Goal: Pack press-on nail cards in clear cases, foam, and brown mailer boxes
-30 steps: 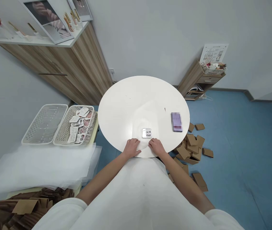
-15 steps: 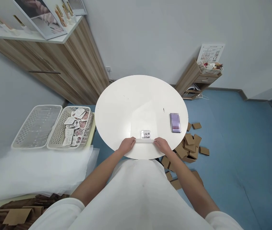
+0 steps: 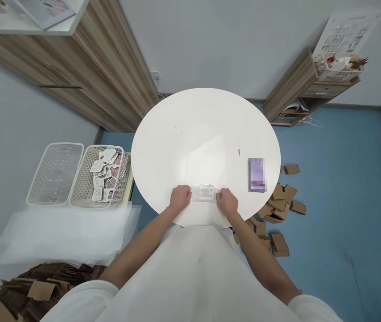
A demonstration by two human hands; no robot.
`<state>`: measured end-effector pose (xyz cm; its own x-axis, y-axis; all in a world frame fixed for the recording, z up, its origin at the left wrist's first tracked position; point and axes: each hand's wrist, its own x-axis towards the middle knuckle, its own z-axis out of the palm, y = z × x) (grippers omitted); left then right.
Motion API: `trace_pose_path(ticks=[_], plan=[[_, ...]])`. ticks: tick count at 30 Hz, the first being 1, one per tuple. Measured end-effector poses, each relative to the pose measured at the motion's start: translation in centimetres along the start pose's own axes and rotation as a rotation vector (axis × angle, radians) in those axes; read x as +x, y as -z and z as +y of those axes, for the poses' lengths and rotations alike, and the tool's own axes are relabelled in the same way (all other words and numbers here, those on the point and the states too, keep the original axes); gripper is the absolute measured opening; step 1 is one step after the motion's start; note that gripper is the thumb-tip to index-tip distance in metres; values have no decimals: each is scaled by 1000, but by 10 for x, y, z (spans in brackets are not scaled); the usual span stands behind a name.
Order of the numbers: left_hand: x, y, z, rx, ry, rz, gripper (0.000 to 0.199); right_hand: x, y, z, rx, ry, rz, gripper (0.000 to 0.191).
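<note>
Taking the middle of the white table [image 3: 203, 134] as the hub and 12 o'clock as straight away from the person, the pack [image 3: 206, 192] is at 6 o'clock, near the near rim. It shows blurred through a translucent strip [image 3: 194, 195], which runs sideways across it. The left hand [image 3: 180, 198] grips the end of the strip at the pack's 9 o'clock, fingers curled in over it; the right hand [image 3: 228, 201] grips the end at 3 o'clock in the same way. Both hands rest low over the tabletop, one on each side of the pack and apart from it. A purple item [image 3: 257, 175], its face pixelated, lies on the table between 3 and 4 o'clock, inside the rim, and a small dark mark [image 3: 239, 152] sits at about 3. Off the table, between 8 and 9 o'clock, a white basket [image 3: 83, 190] holds a heap of packets [image 3: 98, 181], with a clear lid [image 3: 56, 174] just beside it on the far side from the table. Pale sheets [image 3: 69, 232] are spread at 8 o'clock, with brown bags [image 3: 15, 295] heaped nearer the person. Cardboard boxes [image 3: 279, 203] lie scattered on the blue floor [image 3: 338, 188] around 4 o'clock. A wood cabinet [image 3: 109, 67] stands at 10 to 11, a smaller stand [image 3: 293, 89] at 2.
</note>
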<state>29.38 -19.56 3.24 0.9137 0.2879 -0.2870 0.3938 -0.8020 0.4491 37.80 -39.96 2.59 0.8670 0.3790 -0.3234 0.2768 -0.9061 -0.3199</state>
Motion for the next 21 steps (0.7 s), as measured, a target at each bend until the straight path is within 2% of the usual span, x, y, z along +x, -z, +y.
trace_pose_path(ticks=[4,6,9,12,15,18,21], plan=[[0,-3,5,-94,-152,95,40,-2,-8,1,27,110,165,26],[3,-2,8,-176,-267,35,44,-1,-10,3,63,214,170,26],[8,3,13,-230,-425,-102,47,2,-9,2,127,390,67,32],[12,8,16,-147,-504,-160,44,4,-2,-1,149,496,7,29],[13,11,20,-4,-581,-165,48,5,7,-5,65,561,-12,24],[12,11,26,146,-592,-157,54,4,11,-12,-83,562,-30,36],[9,8,31,237,-549,-143,50,-1,11,-20,-195,522,-29,41]])
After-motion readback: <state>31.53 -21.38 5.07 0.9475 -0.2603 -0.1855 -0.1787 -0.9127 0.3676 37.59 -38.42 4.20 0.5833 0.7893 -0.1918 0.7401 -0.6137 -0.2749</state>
